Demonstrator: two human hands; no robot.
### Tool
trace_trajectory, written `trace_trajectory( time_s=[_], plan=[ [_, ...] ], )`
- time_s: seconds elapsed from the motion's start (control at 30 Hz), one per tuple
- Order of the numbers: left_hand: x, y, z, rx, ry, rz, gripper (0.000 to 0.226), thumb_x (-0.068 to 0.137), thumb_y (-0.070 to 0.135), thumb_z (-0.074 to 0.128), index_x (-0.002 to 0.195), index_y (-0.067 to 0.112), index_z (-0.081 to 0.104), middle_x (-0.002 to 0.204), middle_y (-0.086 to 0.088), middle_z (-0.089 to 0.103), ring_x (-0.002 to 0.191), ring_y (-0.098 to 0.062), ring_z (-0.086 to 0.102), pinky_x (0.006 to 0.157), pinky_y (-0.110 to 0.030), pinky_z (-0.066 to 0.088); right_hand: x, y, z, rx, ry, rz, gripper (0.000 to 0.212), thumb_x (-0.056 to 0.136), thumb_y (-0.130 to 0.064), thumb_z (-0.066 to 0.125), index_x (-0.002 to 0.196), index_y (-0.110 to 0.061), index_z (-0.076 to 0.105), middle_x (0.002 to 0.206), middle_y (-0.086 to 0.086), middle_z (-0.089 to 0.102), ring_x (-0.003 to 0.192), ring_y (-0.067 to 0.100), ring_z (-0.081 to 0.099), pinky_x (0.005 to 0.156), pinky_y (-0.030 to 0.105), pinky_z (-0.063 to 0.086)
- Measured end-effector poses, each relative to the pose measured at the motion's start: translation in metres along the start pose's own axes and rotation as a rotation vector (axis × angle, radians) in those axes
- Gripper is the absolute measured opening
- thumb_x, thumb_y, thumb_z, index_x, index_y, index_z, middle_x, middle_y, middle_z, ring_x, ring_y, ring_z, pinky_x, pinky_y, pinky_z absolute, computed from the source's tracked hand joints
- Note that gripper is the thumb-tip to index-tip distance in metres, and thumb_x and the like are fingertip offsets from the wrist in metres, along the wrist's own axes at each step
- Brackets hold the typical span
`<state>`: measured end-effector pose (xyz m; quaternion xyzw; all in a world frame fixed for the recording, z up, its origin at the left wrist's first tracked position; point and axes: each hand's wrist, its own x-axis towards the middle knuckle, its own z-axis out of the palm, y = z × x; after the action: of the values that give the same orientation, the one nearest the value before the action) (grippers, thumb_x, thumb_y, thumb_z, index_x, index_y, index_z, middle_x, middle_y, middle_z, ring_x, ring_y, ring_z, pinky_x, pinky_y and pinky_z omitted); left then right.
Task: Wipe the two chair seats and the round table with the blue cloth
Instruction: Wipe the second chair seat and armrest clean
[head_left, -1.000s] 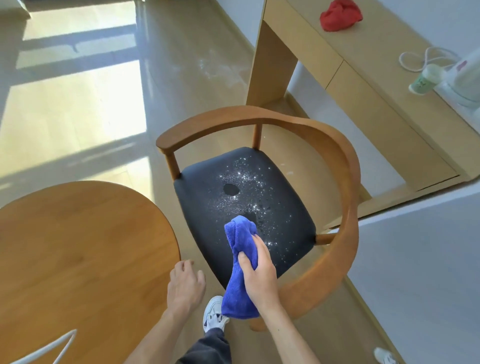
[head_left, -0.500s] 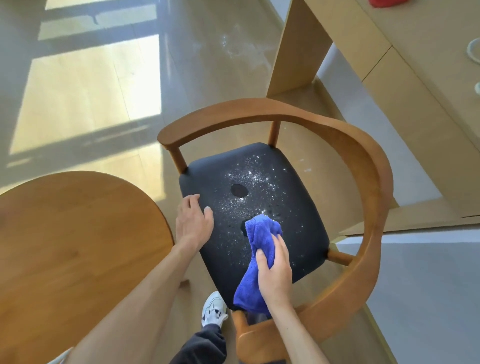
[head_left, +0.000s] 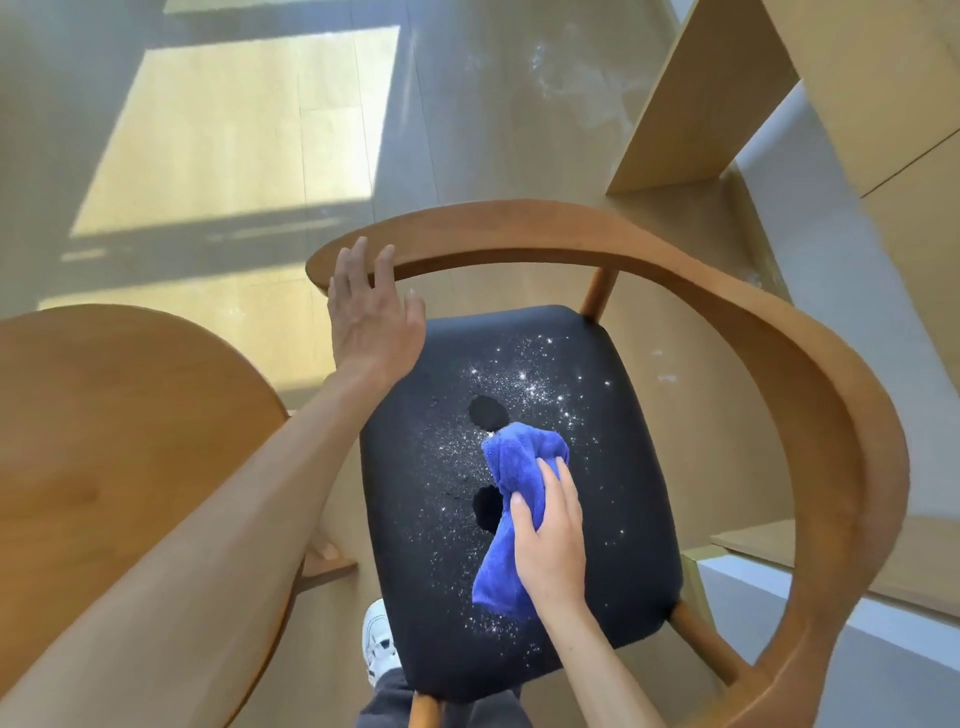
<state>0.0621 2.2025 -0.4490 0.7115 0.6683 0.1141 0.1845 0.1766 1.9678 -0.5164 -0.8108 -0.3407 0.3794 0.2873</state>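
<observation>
Both of my hands are in view. My right hand (head_left: 550, 540) grips one blue cloth (head_left: 511, 512), thumb and fingers curled round it, and holds it down on the middle of the seat (head_left: 613, 519). My left hand (head_left: 371, 312) reaches forward with its fingers straight and loose, grasping nothing; the fingertips overlap the near end of the armrest (head_left: 571, 234), though I cannot tell whether they touch it. I count one chair, with a black padded seat and a curved wooden rail that runs round the back and right side. Many tiny bright specks are scattered over the seat, and I count two darker round patches (head_left: 488, 413) beside the cloth. One round wooden table (head_left: 104, 441) sits to the left, just beside the chair. One white shoe (head_left: 379, 644) shows on the floor at the seat's front edge. One pale wooden desk (head_left: 857, 78) stands at upper right.
</observation>
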Motion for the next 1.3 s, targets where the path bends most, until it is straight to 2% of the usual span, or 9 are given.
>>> trace_trajectory(
  time_s=[0.23,0.33,0.43,0.53,0.77,0.9,1.03,1.2,1.3],
  plan=[
    [0.037,-0.036,0.022,0.199,0.034,0.001,0.055,0.100,0.036,0.033,0.152,0.022,0.021,0.160,-0.009,0.010,0.148,-0.028,0.002,0.120,-0.042,-0.004,0.051,0.008,0.006,-0.073,0.004,-0.088,0.049,0.097,-0.026,0.050,0.144,-0.026,0.038,0.158,-0.012,0.018,0.142,0.007,0.019,0.113,0.028,0.022],
    [0.039,-0.041,0.032,0.196,0.131,0.051,0.050,0.101,0.032,0.033,0.150,0.023,0.028,0.157,-0.009,0.019,0.147,-0.029,0.009,0.120,-0.044,-0.001,0.085,0.018,-0.005,-0.135,0.124,-0.123,0.046,0.096,-0.020,0.053,0.141,-0.018,0.043,0.157,-0.002,0.025,0.141,0.015,0.024,0.112,0.027,0.022],
    [0.040,-0.046,0.038,0.156,0.213,0.061,0.046,0.101,0.029,0.032,0.146,0.023,0.036,0.154,-0.009,0.026,0.145,-0.029,0.016,0.120,-0.043,0.004,0.125,0.028,-0.017,-0.204,0.281,-0.101,0.045,0.093,-0.016,0.054,0.136,-0.003,0.048,0.154,0.015,0.030,0.140,0.032,0.029,0.113,0.039,0.024],
    [0.042,-0.049,0.046,0.128,0.296,0.088,0.044,0.101,0.029,0.031,0.144,0.023,0.041,0.152,-0.009,0.032,0.144,-0.029,0.020,0.119,-0.043,0.007,0.161,0.038,-0.029,-0.271,0.377,-0.079,0.047,0.092,-0.017,0.053,0.134,0.003,0.047,0.152,0.023,0.030,0.139,0.039,0.029,0.112,0.043,0.022],
    [0.046,-0.057,0.063,0.109,0.444,0.128,0.040,0.101,0.025,0.037,0.140,0.021,0.048,0.148,-0.012,0.040,0.139,-0.033,0.030,0.117,-0.045,0.013,0.197,0.049,0.000,-0.412,0.359,0.005,0.048,0.094,-0.015,0.055,0.139,-0.004,0.045,0.155,0.019,0.024,0.141,0.040,0.021,0.110,0.050,0.020],
    [0.049,-0.059,0.070,0.111,0.500,0.130,0.040,0.100,0.022,0.040,0.138,0.020,0.050,0.146,-0.013,0.042,0.139,-0.034,0.032,0.117,-0.043,0.012,0.198,0.043,0.019,-0.407,0.446,0.037,0.045,0.094,-0.013,0.056,0.137,-0.004,0.047,0.154,0.017,0.027,0.142,0.038,0.021,0.105,0.052,0.027],
    [0.049,-0.058,0.071,0.115,0.510,0.121,0.041,0.099,0.021,0.040,0.138,0.020,0.051,0.146,-0.013,0.041,0.139,-0.034,0.032,0.117,-0.042,0.010,0.198,0.038,0.034,-0.419,0.452,0.026,0.046,0.093,-0.013,0.056,0.137,-0.003,0.047,0.153,0.017,0.029,0.140,0.039,0.025,0.100,0.054,0.033],
    [0.048,-0.055,0.070,0.113,0.502,0.105,0.041,0.099,0.021,0.040,0.139,0.020,0.050,0.148,-0.013,0.040,0.139,-0.034,0.031,0.117,-0.041,0.008,0.191,0.025,0.065,-0.440,0.425,-0.122,0.046,0.083,-0.010,0.065,0.126,0.001,0.056,0.143,0.024,0.043,0.129,0.047,0.041,0.094,0.055,0.042],
    [0.048,-0.054,0.068,0.112,0.492,0.105,0.042,0.098,0.021,0.040,0.138,0.019,0.050,0.147,-0.013,0.040,0.139,-0.036,0.031,0.117,-0.046,0.013,0.176,0.009,0.096,-0.472,0.354,-0.198,0.048,0.079,-0.012,0.070,0.124,-0.004,0.059,0.141,0.020,0.047,0.127,0.043,0.045,0.091,0.052,0.046]
  ],
)
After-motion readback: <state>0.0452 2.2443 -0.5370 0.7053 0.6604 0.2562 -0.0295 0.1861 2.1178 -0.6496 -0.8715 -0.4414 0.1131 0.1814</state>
